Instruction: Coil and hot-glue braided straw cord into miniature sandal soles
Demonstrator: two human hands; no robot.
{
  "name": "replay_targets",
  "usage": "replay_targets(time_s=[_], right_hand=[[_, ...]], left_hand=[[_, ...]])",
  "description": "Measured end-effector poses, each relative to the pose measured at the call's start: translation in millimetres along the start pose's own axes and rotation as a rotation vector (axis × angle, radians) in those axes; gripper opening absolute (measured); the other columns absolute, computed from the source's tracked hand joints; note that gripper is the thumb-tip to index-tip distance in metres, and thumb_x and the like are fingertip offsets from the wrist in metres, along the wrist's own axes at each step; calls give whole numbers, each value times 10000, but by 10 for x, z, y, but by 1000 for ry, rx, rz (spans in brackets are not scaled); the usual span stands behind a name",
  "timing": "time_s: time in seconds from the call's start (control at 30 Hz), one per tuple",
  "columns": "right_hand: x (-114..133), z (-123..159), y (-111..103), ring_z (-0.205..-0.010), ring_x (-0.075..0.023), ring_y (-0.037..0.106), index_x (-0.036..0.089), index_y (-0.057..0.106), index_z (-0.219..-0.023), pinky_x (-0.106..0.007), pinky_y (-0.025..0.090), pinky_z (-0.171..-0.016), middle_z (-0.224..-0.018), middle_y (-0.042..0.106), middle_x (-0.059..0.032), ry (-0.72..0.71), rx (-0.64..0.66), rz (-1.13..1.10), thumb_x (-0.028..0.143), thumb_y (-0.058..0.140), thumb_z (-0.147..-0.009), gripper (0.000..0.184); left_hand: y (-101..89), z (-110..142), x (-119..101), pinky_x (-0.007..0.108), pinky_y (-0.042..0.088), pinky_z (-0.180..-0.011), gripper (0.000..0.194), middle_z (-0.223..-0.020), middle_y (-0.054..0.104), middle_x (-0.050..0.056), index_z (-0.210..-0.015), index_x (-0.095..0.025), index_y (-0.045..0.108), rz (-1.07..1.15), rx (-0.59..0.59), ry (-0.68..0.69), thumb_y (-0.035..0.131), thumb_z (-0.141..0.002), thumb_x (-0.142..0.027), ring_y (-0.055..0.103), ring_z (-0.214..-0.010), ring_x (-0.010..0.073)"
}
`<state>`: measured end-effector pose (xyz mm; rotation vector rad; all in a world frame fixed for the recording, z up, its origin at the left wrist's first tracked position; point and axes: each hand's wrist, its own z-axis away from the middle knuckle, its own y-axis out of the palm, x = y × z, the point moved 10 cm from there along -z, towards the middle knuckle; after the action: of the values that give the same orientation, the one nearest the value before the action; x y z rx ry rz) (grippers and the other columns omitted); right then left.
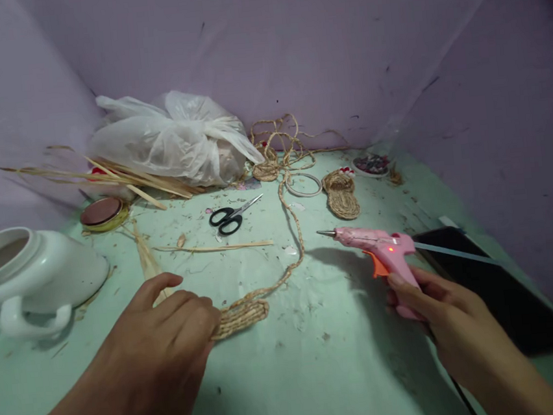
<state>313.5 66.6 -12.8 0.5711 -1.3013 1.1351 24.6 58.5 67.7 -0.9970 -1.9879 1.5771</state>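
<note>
My left hand is closed on one end of a flat coiled piece of braided straw cord, close above the table; the fingers hide that end. From the piece a loose braid runs up the table to a tangled heap of cord by the wall. My right hand grips a pink hot glue gun by its handle. Its metal nozzle points left, a small light glows on its side, and a clear glue stick sticks out of the back. Nozzle and coiled piece are apart.
Black-handled scissors, a pale ring and a finished-looking coiled straw piece lie mid-table. A white pot stands left, near a plastic bag and straw strips. A dark flat slab lies right.
</note>
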Motion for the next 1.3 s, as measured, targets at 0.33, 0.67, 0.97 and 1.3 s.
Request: replay_targets(time_s=[0.33,0.67,0.97,1.3], right_hand=[[269,-145,625,-861,-270,625,120,594,-1197,-362,525,-643,-1051,665,-126,-224,164,369,445,624,-699,596],[739,854,1597,-1091,-268,496,173,628,-1100,-455,405,-901,-1066,675,-75,-1062,699,687,-8,469,-761,415],[621,814,1670,-857,-220,521,226,667,-781,-392,330,-793,-809,660,-22,-1054,712,668,74,588,-781,172],[541,808,1707,-679,-176,483,238,649,-787,-338,288,-697,-701,606,4,-950,743,694,49,561,-696,227]], left_hand=[[351,57,-82,459,290,-970,205,-619,484,-36,-672,-216,407,158,286,-134,459,-594,-34,432,-570,157],[514,67,-89,500,295,-977,257,-707,512,-21,-795,-216,419,165,376,-115,475,-643,-18,472,-638,164],[531,89,-46,497,280,-983,293,-773,548,3,-930,-206,499,195,335,-141,467,-700,-28,506,-721,179],[568,33,-73,495,285,-971,226,-759,548,10,-850,-187,554,168,409,-137,501,-668,-65,483,-703,173]])
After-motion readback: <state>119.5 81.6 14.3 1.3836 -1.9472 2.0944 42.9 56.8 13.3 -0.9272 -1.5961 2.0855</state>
